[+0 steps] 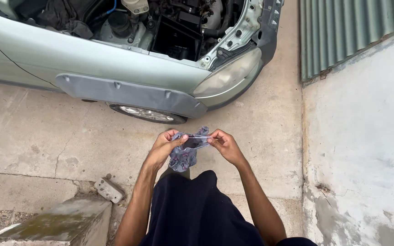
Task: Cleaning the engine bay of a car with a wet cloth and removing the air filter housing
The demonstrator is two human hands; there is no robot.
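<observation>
I pinch the small plastic pouch (185,152) open, left hand (166,145) and right hand (224,143) fingers clamped on its rim, reaching inside likely next.

Outdoor repair yard: open-hood car (128,68), concrete ground (37,132).

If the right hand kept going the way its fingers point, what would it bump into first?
The right hand points left across the cloth pouch that it pinches, toward the left hand. It would likely meet that hand's fingertips first, just across the pouch's stretched opening.
</observation>
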